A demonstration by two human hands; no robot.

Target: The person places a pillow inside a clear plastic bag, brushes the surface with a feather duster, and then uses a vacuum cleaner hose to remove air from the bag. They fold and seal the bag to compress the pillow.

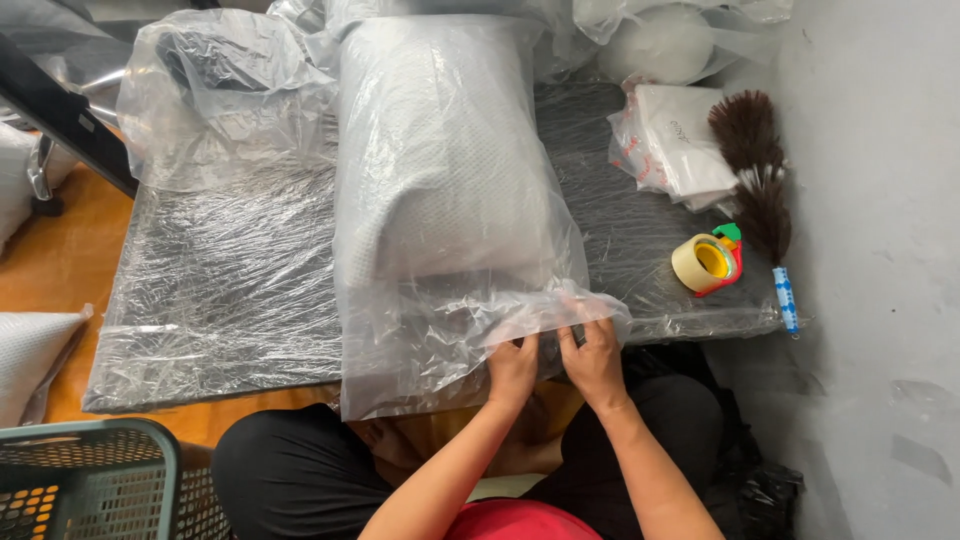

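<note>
Left hand (513,368) and right hand (594,362) both pinch the open end of the clear plastic bag (420,350) holding a white pillow (440,150), lying lengthwise on the film-covered bench (220,300), tape roll (706,261) well right.

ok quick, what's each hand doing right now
Left hand: closed, pinching the open edge of the clear plastic bag around the white pillow.
Right hand: closed, gripping the same bag edge.

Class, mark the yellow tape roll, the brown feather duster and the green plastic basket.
Yellow tape roll (708,262), head view, outer band.
Brown feather duster (757,170), head view, feather head.
Green plastic basket (95,436), head view, top rim.
</note>
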